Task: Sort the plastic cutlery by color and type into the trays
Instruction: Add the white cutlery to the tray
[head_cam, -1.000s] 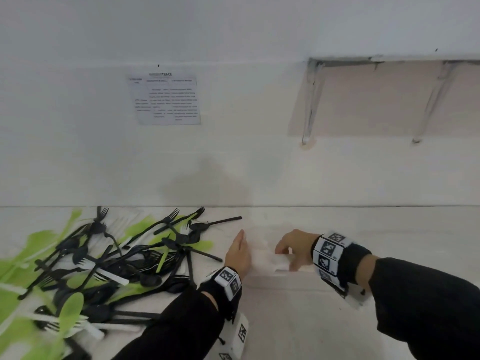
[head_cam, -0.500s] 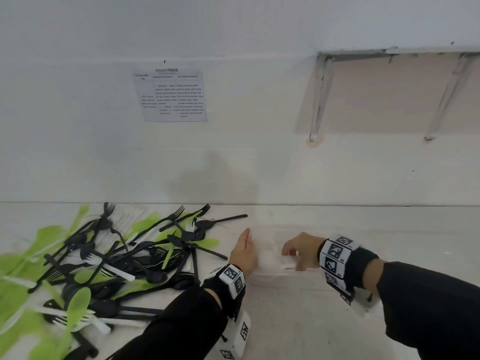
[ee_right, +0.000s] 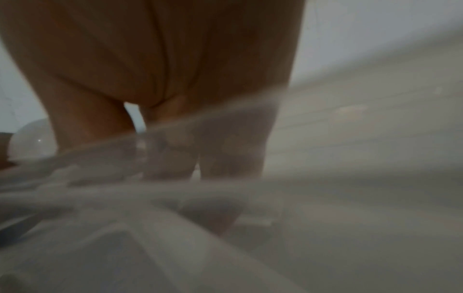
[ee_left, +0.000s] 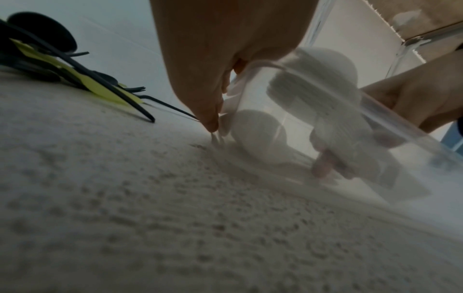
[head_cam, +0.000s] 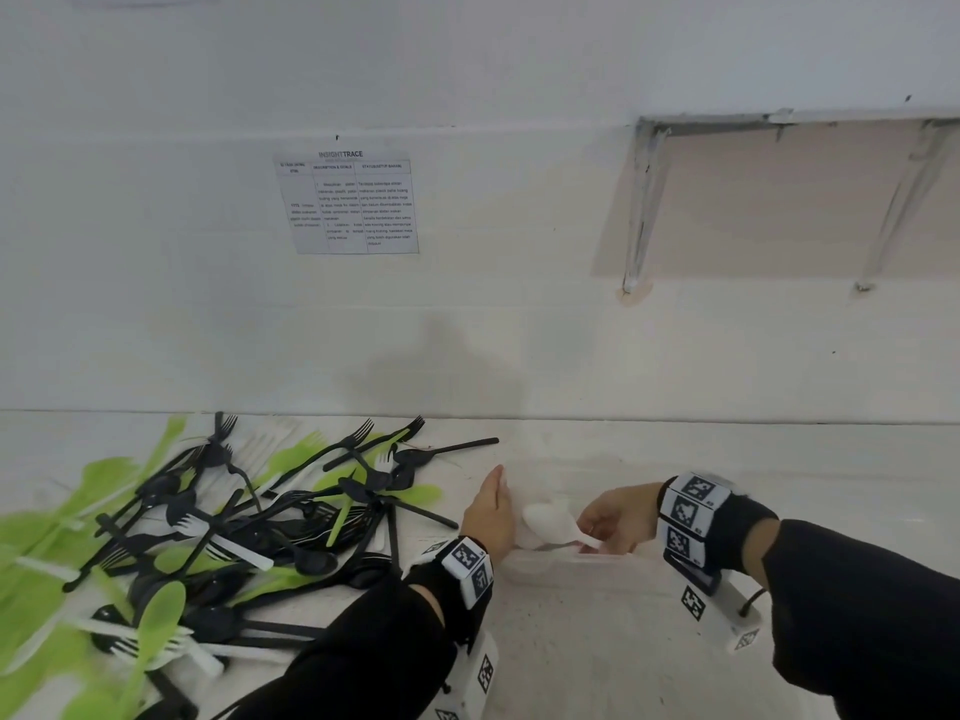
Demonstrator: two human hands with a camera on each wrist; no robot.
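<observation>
At about five o'clock in the head view, low on the white table (head_cam: 597,662), sits a clear plastic tray (head_cam: 540,566), nearly invisible against the surface. Inside and just over its near rim lie white spoons (head_cam: 545,517), bowls pointing toward nine o'clock; through the tray wall the left wrist view shows one rounded bowl (ee_left: 258,136) low on the tray floor and another bowl raised above it.

The right hand (head_cam: 618,519), at three o'clock of the spoons, pinches their white handles between curled fingers and thumb, fingertips dipping inside the tray. The right wrist view is blurred, showing only fingers (ee_right: 170,150) behind the clear wall.

The left hand (head_cam: 491,511), at nine o'clock of the tray, stands on edge with fingers straight and together, pressed flat against the tray's outer wall; its fingertips (ee_left: 210,121) touch the table beside the tray corner.

Further out toward nine o'clock spreads a tangled pile of cutlery (head_cam: 218,522): black forks and spoons crossed over lime-green pieces, with a few white forks (head_cam: 223,540) among them. One black spoon's handle (head_cam: 457,446) reaches toward the tray from the pile's far edge.

At twelve o'clock a printed sheet (head_cam: 348,202) hangs on the white wall, and at two o'clock a bare patch (head_cam: 779,200) edged with paint-smeared brackets.
</observation>
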